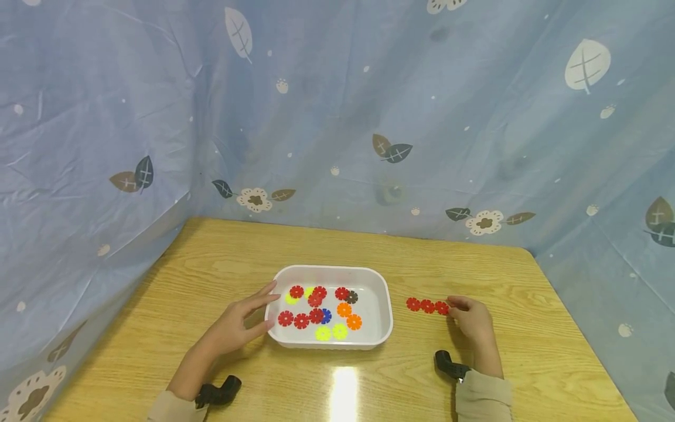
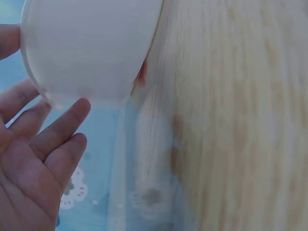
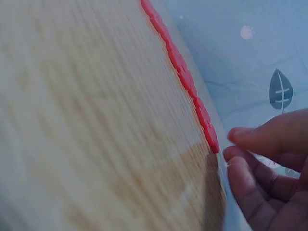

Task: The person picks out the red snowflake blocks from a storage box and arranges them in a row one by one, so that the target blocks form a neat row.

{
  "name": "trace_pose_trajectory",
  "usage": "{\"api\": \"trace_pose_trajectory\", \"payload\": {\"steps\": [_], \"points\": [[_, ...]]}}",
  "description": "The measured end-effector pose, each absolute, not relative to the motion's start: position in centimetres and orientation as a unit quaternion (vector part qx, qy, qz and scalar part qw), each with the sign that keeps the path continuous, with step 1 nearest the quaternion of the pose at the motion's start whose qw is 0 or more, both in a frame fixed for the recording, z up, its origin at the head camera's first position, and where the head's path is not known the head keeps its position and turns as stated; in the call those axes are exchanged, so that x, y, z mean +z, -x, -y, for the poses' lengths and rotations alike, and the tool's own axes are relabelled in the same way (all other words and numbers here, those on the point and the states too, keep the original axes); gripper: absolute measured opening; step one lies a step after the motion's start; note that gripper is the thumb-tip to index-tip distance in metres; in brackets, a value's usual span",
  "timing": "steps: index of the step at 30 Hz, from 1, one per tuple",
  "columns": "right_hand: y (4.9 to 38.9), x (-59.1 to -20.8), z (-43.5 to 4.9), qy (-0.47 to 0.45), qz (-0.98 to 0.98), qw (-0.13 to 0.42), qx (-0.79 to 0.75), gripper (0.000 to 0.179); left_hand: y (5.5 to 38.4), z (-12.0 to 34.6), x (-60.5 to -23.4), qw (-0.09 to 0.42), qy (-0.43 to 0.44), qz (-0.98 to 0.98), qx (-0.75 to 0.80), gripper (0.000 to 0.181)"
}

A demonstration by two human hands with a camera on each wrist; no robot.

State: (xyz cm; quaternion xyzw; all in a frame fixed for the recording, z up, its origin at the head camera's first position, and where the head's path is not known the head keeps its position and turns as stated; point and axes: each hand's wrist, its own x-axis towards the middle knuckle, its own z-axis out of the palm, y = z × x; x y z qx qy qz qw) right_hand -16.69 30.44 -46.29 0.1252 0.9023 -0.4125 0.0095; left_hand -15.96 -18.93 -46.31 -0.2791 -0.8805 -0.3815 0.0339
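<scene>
A white plastic tray (image 1: 332, 344) sits on the table, holding several notched flower-shaped discs, such as a red disc (image 1: 286, 318), an orange disc (image 1: 354, 322), a yellow disc (image 1: 340, 331) and a blue disc (image 1: 326, 316). My left hand (image 1: 238, 325) touches the tray's left end, its fingers spread and fairly straight along the white wall (image 2: 91, 48). Right of the tray, three red discs (image 1: 428, 306) lie flat in a row, edge to edge. My right hand (image 1: 471, 319) is at the row's right end, its loosely bent fingertips just apart from the last red disc (image 3: 207, 125).
The wooden table (image 1: 232, 252) carries the tray and the row of discs. Behind and at both sides hangs a blue cloth (image 1: 327, 117) with leaf prints. A black wrist camera (image 1: 218, 391) is on the left wrist, another camera (image 1: 450, 366) on the right.
</scene>
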Motion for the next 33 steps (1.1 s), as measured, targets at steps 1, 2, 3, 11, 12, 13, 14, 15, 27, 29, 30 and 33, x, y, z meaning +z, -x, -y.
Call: {"api": "trace_pose_trajectory", "payload": {"steps": [1, 2, 3, 11, 12, 13, 14, 15, 27, 29, 30, 33], "points": [[16.7, -46.1, -30.4, -0.125, -0.902, 0.006, -0.413, 0.037, 16.0, 19.0, -46.3, 0.035, 0.28, 0.88, -0.381, 0.049], [16.6, -45.9, -30.2, -0.124, -0.901, 0.004, -0.416, 0.037, 16.0, 19.0, -46.3, 0.036, 0.281, 0.88, -0.38, 0.049], [16.6, -45.7, -30.1, -0.12, -0.899, 0.001, -0.421, 0.038, 16.0, 19.0, -46.3, 0.036, 0.283, 0.88, -0.38, 0.049], [16.9, -43.6, -26.6, -0.046, -0.853, -0.031, -0.518, 0.042, 16.1, 19.1, -46.1, 0.036, 0.28, 0.882, -0.378, 0.048], [16.9, -43.4, -26.0, -0.035, -0.847, -0.034, -0.529, 0.041, 16.1, 19.0, -46.1, 0.036, 0.281, 0.882, -0.378, 0.048], [16.9, -43.2, -25.4, -0.023, -0.84, -0.039, -0.54, 0.041, 16.1, 19.0, -46.1, 0.036, 0.281, 0.881, -0.378, 0.048], [16.9, -43.0, -24.8, -0.011, -0.835, -0.045, -0.549, 0.04, 16.1, 19.0, -46.1, 0.036, 0.282, 0.881, -0.378, 0.048], [16.9, -42.8, -24.2, 0.0, -0.83, -0.051, -0.556, 0.039, 16.2, 19.0, -46.0, 0.036, 0.283, 0.881, -0.378, 0.048], [17.3, -42.1, -17.5, 0.076, -0.789, -0.035, -0.609, 0.038, 16.3, 19.1, -45.9, 0.034, 0.289, 0.876, -0.385, 0.048], [17.5, -42.2, -16.6, 0.079, -0.787, -0.027, -0.611, 0.038, 16.2, 19.1, -46.0, 0.033, 0.289, 0.876, -0.384, 0.048], [17.7, -42.3, -16.1, 0.082, -0.787, -0.021, -0.612, 0.038, 16.2, 19.1, -46.1, 0.032, 0.289, 0.877, -0.383, 0.048], [18.2, -42.3, -14.8, 0.094, -0.787, -0.001, -0.61, 0.038, 16.1, 19.0, -46.2, 0.034, 0.287, 0.878, -0.381, 0.048]]}}
